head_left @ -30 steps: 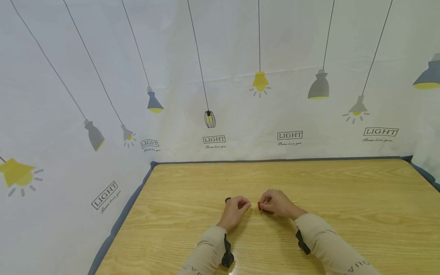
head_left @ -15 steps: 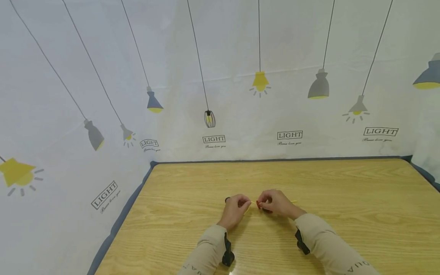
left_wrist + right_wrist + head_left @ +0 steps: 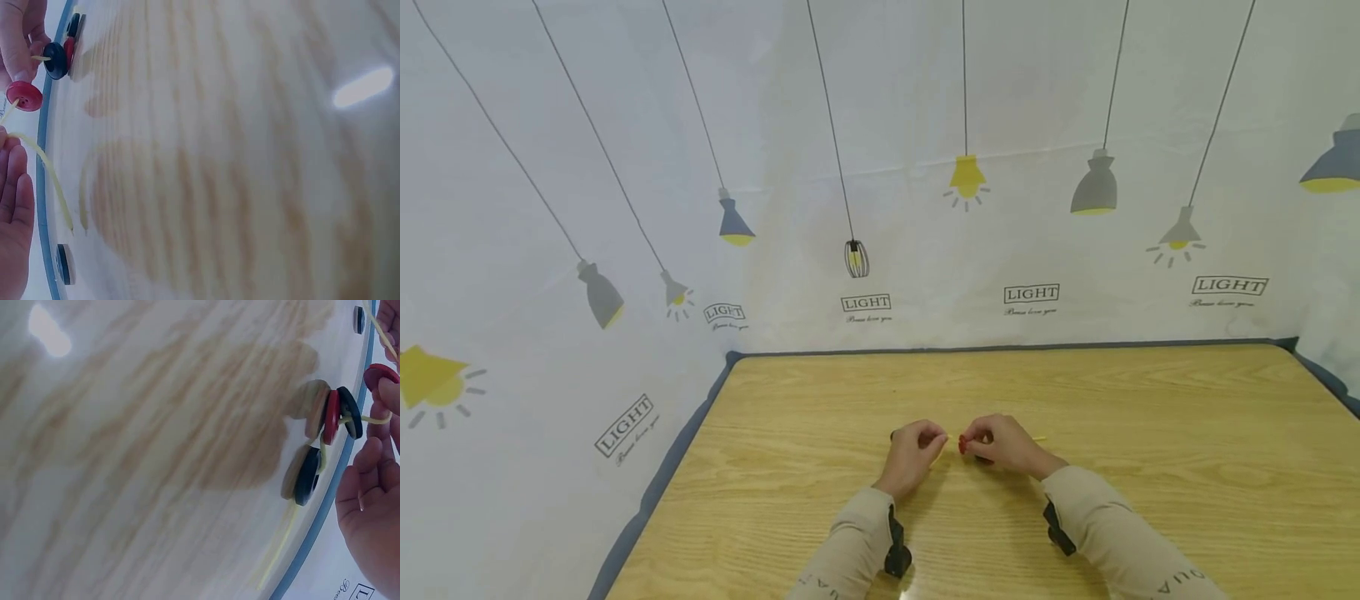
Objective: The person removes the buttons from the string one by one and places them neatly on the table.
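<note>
My left hand (image 3: 912, 457) pinches a yellow cord (image 3: 44, 164) between thumb and fingertips, its tail hanging toward the table. Just to the right, my right hand (image 3: 1006, 443) pinches a red button (image 3: 25, 95) with small holes. The cord runs between this button and the left fingertips. Below the right hand, a dark button (image 3: 351, 412) and a second red button (image 3: 332, 417) hang on the same cord, face to face. Farther along it, another dark button (image 3: 307, 476) stands on edge near the tabletop. In the head view these strung buttons are mostly hidden by the right hand.
A separate dark button (image 3: 63, 264) lies on the wooden table (image 3: 820, 533) beyond the left hand. The cord's far end (image 3: 1039, 438) stretches along the wood past the right hand. A white wall sheet (image 3: 925, 250) printed with lamps rises behind the table.
Both hands have shifted slightly, the left one a little up and away. The red button has moved slightly left, closer to the left fingertips. The cord's tail under the left hand has gone from the head view.
</note>
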Available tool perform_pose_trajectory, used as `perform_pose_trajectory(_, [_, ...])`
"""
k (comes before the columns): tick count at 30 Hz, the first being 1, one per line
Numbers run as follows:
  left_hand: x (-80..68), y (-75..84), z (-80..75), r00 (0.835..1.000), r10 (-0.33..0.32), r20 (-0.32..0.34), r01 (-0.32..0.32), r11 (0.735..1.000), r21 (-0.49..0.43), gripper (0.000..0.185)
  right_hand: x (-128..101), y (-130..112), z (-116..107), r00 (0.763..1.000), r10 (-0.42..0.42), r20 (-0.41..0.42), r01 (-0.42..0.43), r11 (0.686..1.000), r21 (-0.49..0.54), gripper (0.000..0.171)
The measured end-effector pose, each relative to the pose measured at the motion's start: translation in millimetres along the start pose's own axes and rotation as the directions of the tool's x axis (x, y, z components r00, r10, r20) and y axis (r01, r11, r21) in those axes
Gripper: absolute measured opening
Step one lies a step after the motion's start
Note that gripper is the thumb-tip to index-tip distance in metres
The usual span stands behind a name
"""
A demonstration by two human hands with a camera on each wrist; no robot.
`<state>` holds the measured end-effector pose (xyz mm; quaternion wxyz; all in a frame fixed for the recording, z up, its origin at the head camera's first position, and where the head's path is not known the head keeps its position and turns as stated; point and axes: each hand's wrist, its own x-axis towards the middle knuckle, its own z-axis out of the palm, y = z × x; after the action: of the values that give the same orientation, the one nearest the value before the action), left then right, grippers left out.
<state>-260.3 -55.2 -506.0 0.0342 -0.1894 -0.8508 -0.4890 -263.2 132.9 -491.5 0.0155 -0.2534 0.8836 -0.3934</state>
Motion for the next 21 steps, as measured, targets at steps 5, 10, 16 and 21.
perform_pose_trajectory(5, [-0.5,-0.8,0.0,1.000,0.020,-0.001,-0.020,1.000,0.007,0.009,-0.1,0.4,0.8,1.000,-0.001,-0.001,0.001,1.000,0.006,0.008])
perform_pose_trajectory(10, [-1.3,-0.7,0.0,0.999,0.011,0.032,-0.011,1.000,0.007,0.009,-0.2,-0.2,0.4,1.000,-0.001,-0.008,0.001,1.000,0.022,0.008])
perform_pose_trajectory(16, [-3.0,-2.2,3.0,0.996,0.014,0.085,-0.016,1.000,0.026,0.009,-0.9,-1.1,0.0,1.000,0.018,-0.014,-0.018,1.000,0.022,0.007])
perform_pose_trajectory(21, [-3.7,-4.5,4.4,0.996,0.014,0.090,-0.017,0.999,0.028,0.008,-1.2,-0.9,-0.5,1.000,0.002,-0.022,-0.002,1.000,0.011,0.007])
